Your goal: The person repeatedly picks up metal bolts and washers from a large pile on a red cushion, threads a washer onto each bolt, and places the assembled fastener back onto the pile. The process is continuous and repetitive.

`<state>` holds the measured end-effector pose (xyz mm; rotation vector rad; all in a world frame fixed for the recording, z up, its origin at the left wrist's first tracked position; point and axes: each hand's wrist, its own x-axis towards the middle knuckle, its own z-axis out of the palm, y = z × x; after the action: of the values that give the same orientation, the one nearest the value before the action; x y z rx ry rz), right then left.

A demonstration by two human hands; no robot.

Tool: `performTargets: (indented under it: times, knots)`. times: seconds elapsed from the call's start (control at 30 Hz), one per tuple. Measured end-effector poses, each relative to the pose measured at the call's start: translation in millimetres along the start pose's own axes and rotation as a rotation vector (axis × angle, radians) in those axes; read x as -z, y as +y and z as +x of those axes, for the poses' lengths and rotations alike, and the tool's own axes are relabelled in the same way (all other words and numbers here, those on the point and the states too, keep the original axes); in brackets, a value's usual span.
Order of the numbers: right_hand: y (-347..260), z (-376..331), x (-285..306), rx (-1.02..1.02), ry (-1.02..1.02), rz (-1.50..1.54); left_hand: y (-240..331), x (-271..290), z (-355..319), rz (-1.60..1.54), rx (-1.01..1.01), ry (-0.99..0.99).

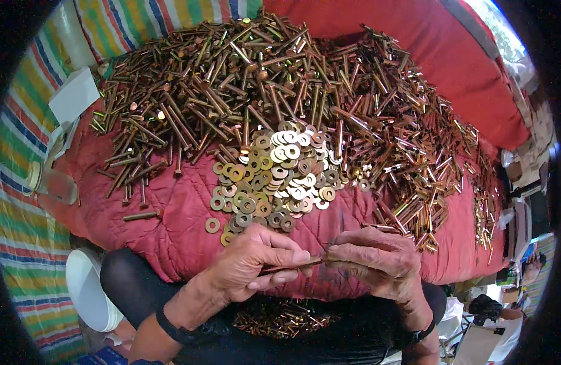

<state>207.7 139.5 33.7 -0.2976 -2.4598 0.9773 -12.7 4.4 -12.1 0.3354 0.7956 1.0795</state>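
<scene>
Even, bright daylight, strongest from the upper right where the window area blows out white. Glare on the pile of washers (279, 176); shadows soft. Heavy fisheye bend and black vignette at the rim, edges slightly soft.

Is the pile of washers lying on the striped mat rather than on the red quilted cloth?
No, the washers lie heaped on the red quilted cloth, just beyond both hands; the striped mat lies off to the left.
</scene>
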Motion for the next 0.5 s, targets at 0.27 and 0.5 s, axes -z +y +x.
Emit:
performTargets:
  times: [0.27, 0.5]
  knots:
    - [-2, 0, -2, -0.186, -0.025, 0.088, -10, -16, 3, 0.904, -0.848, 0.226]
    - [-7, -4, 3, -0.603, -0.059, 0.374, -11, -21, 0, 0.934, -0.799, 0.27]
